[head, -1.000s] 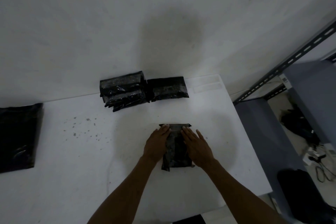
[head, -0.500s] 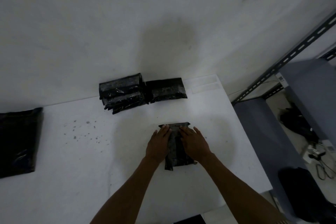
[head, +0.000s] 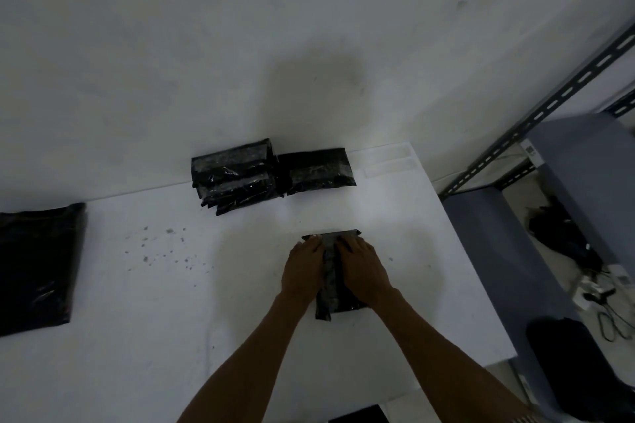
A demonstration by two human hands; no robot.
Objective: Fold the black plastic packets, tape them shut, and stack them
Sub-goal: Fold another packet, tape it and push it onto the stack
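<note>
Head view: the folded black packet (head: 330, 280) lay on the white counter (head: 171, 319) directly in front of the person, right of the counter's middle. Its long axis ran away from the body, near end to far end, tilted slightly. Both hands lay flat on it, fingers straight and pointing away. The left hand (head: 304, 271) covered the packet's left flap and the right hand (head: 362, 268) its right flap. They sat side by side and close together, with only a narrow strip of plastic showing between them; neither was curled round anything.

The finished stack (head: 237, 175) sat at the far edge by the wall, beyond the hands and to their left. 1 more folded packet (head: 316, 168) touched its right side. I judged the left hand to be the nearer one for a carry to that stack.

2 pale strips (head: 388, 160), possibly tape, lay on the far right corner, beyond the right hand, so I judged that hand better placed to fetch one while the left held the fold down. Whether tape already ran along the seam could not be told in the dim light.

A pile of unfolded black bags (head: 37, 268) lay well apart at the left edge.
</note>
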